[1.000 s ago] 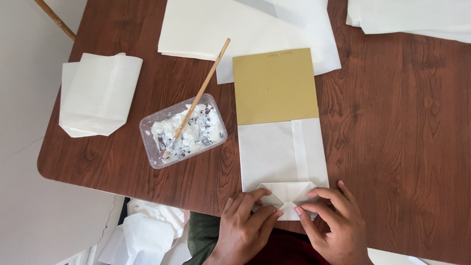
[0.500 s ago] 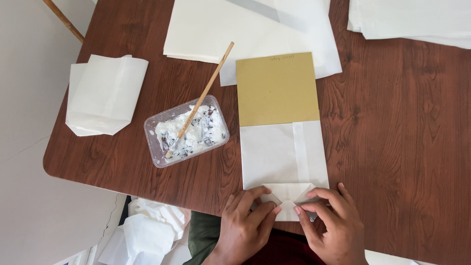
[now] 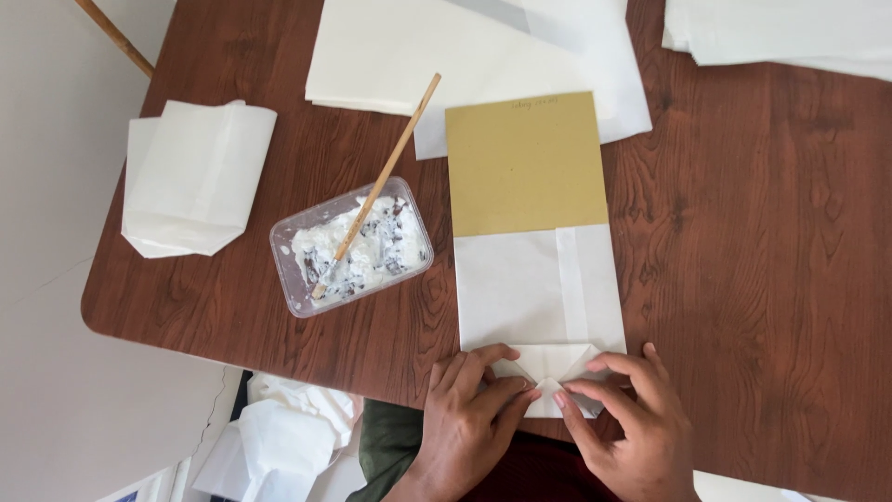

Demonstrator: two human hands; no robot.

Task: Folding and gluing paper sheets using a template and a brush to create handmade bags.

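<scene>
The white paper bag (image 3: 539, 297) is laid lengthwise away from the person on the desk (image 3: 762, 260). Its folded near end is pressed flat under the spread fingers of the left hand (image 3: 469, 418) and right hand (image 3: 632, 423), seemingly equally near; nothing is gripped.

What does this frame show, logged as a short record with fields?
surface: brown wooden table
left hand: fingertips pressing the folded near end of the white paper bag
right hand: fingertips on the same fold, opposite side
inside bag: tan card, far end sticking out
left of bag: clear tub of white paste with a wooden stick leaning in it
far left: folded bags
far edge: white paper sheets
</scene>
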